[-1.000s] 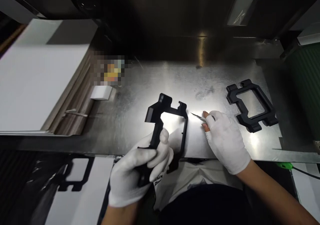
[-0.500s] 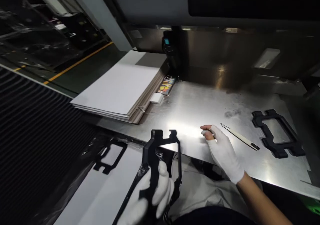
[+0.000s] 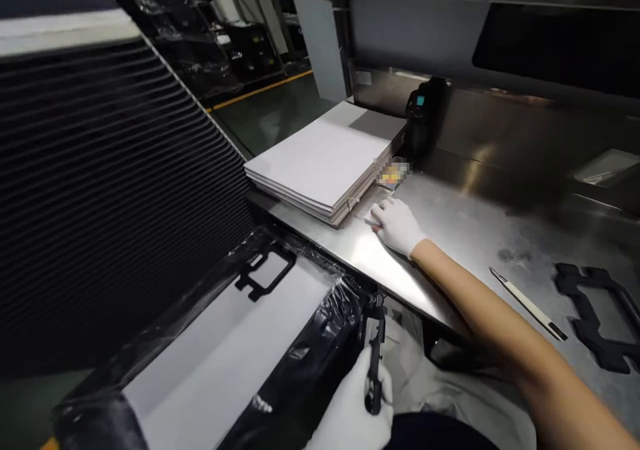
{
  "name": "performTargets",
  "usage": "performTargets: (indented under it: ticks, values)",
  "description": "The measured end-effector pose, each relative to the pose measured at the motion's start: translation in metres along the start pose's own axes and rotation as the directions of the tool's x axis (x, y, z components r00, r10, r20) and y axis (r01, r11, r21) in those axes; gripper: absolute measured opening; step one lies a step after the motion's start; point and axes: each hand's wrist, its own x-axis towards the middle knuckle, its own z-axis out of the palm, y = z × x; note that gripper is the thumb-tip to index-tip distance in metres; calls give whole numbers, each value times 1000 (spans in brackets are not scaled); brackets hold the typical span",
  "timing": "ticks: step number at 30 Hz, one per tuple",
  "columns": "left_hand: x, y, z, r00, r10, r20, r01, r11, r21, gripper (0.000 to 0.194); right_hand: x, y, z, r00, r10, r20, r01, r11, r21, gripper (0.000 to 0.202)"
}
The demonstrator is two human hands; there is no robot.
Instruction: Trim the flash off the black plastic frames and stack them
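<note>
In my gloved left hand (image 3: 357, 403) I grip a black plastic frame (image 3: 375, 363), turned nearly edge-on at the lower middle. My gloved right hand (image 3: 397, 227) rests on the metal bench beside the stack of white sheets, its fingers closed on a small white block (image 3: 370, 220) that they mostly cover. A second black frame (image 3: 575, 303) lies flat at the right end of the bench. White-handled tweezers (image 3: 533, 310) lie to the left of it. Another such frame (image 3: 267, 283) lies on white sheeting at the left.
The stack of white sheets (image 3: 320, 157) takes up the bench's left corner. Behind it stands a black device with a small blue screen (image 3: 420, 101). A ridged black panel (image 3: 100, 203) rises at the left. Black plastic film (image 3: 345, 297) edges the white sheeting (image 3: 225, 357).
My right hand has moved left and away from me to the white block. The black frame in my left hand has turned edge-on. The view has swung left.
</note>
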Motion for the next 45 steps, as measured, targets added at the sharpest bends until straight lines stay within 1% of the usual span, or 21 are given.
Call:
performTargets:
  ticks: [1, 3, 4, 6, 7, 8, 9, 11, 13, 15, 19, 22, 25, 29, 32, 33, 36, 39, 40, 43, 45]
  values:
    - [1, -3, 6, 1000, -5, 1, 5, 1000, -24, 23, -22, 1, 0, 1000, -15, 17, 15, 1000, -5, 18]
    - [4, -8, 14, 999, 6, 41, -2, 995, -97, 24, -73, 3, -5, 1000, 1, 23, -2, 1000, 10, 19]
    - [5, -10, 16, 997, 13, 74, -4, 992, -125, 24, -101, 3, -9, 999, 41, 5, -42, 999, 32, 22]
    - [7, -12, 17, 992, 20, 125, -3, 990, -141, 27, -155, -2, -21, 981, 184, -54, -175, 975, 137, 28]
    - [7, -11, 17, 990, 21, 140, -2, 991, -131, 29, -181, -8, -25, 966, 250, -71, -233, 953, 193, 32]
    - [8, -9, 17, 988, 22, 150, -4, 993, -119, 30, -204, -16, -29, 958, 280, -68, -256, 935, 244, 37]
    - [9, -7, 17, 987, 24, 160, -6, 994, -110, 32, -226, -26, -30, 963, 262, -64, -233, 928, 292, 41]
    - [11, -1, 19, 983, 13, 181, 7, 994, -106, 34, -258, -47, -27, 984, 168, -62, -134, 919, 371, 46]
    - [13, 4, 22, 980, -13, 199, 30, 996, -84, 36, -276, -63, -21, 987, 127, -98, -80, 920, 383, 47]
    - [15, 7, 25, 979, -35, 202, 42, 999, -32, 36, -283, -70, -15, 985, 123, -122, -74, 936, 343, 50]
    - [15, 9, 33, 982, -64, 178, 67, 998, -11, 36, -288, -68, -13, 993, 56, -107, -19, 947, 322, 60]
    - [15, 13, 39, 982, -75, 174, 70, 997, 34, 38, -294, -65, -15, 983, 122, -140, -75, 950, 305, 57]
    - [15, 18, 43, 985, -42, 166, 39, 999, 22, 38, -299, -65, -17, 985, 86, -153, -34, 950, 311, 59]
    - [16, 24, 47, 983, -29, 181, 21, 999, 45, 36, -304, -63, -20, 973, 178, -149, -120, 935, 333, 60]
    - [16, 25, 49, 986, 0, 166, -7, 999, 45, 34, -306, -60, -22, 984, 99, -147, -46, 945, 325, 66]
    - [16, 26, 50, 987, -1, 161, -7, 999, 52, 34, -307, -60, -23, 984, 94, -151, -42, 948, 317, 65]
    - [17, 28, 53, 986, -22, 163, 10, 997, 72, 34, -308, -59, -26, 971, 151, -187, -94, 955, 281, 59]
    - [17, 29, 57, 986, 1, 164, -10, 999, 53, 31, -308, -61, -28, 980, 121, -156, -73, 957, 280, 58]
    - [17, 29, 59, 987, 0, 162, -9, 998, 60, 32, -309, -62, -28, 978, 142, -155, -93, 953, 288, 56]
    - [19, 25, 64, 984, -35, 177, 19, 996, 93, 33, -311, -63, -26, 944, 268, -195, -202, 932, 302, 53]
    - [21, 22, 67, 983, -23, 181, 9, 997, 80, 31, -314, -63, -23, 954, 223, -198, -159, 941, 298, 60]
